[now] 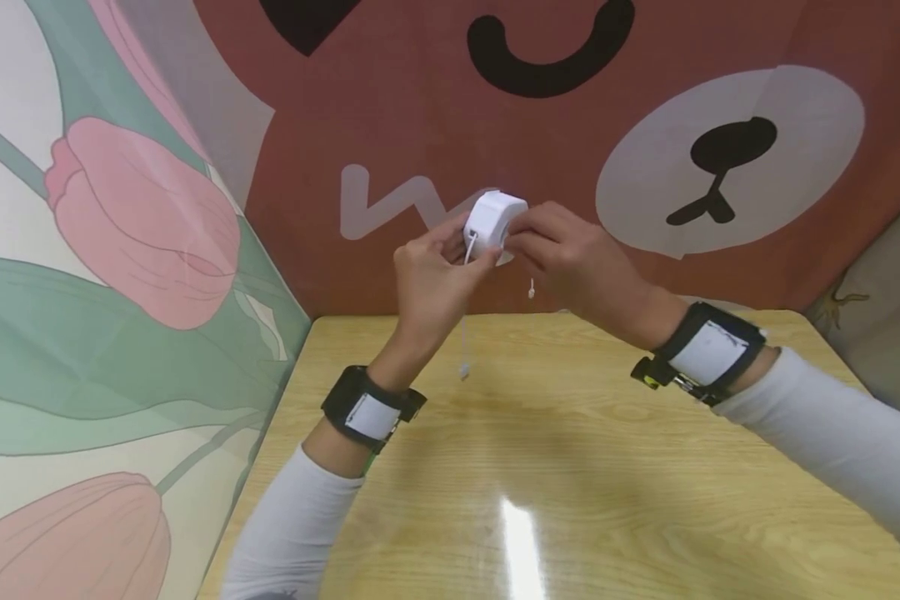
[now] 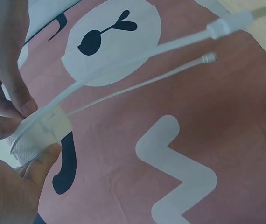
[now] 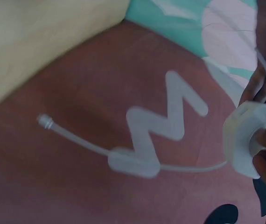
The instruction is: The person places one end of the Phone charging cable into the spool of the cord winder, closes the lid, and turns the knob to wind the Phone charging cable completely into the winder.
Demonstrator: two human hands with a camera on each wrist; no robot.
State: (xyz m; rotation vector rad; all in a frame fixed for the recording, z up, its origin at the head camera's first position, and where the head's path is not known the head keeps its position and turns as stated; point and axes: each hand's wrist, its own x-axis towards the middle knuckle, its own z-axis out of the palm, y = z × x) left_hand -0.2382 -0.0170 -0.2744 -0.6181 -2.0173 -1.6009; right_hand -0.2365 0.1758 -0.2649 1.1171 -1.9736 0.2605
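A small white cable winder (image 1: pixel 487 218) is held up in the air above the far edge of the table. My left hand (image 1: pixel 433 279) grips its casing between thumb and fingers. At the winder's right side, my right hand (image 1: pixel 581 258) has its fingertips curled on the round recess in its face (image 3: pixel 259 140). White cable comes out of both sides. One length (image 2: pixel 123 65) ends in a plug with a metal tip (image 2: pixel 231 25). The other length (image 3: pixel 189 169) ends in a small connector (image 3: pixel 44 121). Both ends hang free. The fingers partly hide the winder's face.
Below the hands lies a wood-grain table (image 1: pixel 615 467) with a bright reflection near its front. A brown bear-print cloth (image 1: pixel 420 100) hangs behind, and a tulip-print cloth (image 1: pixel 142 225) stands on the left. Both wrists wear black bands (image 1: pixel 712 350) with cameras.
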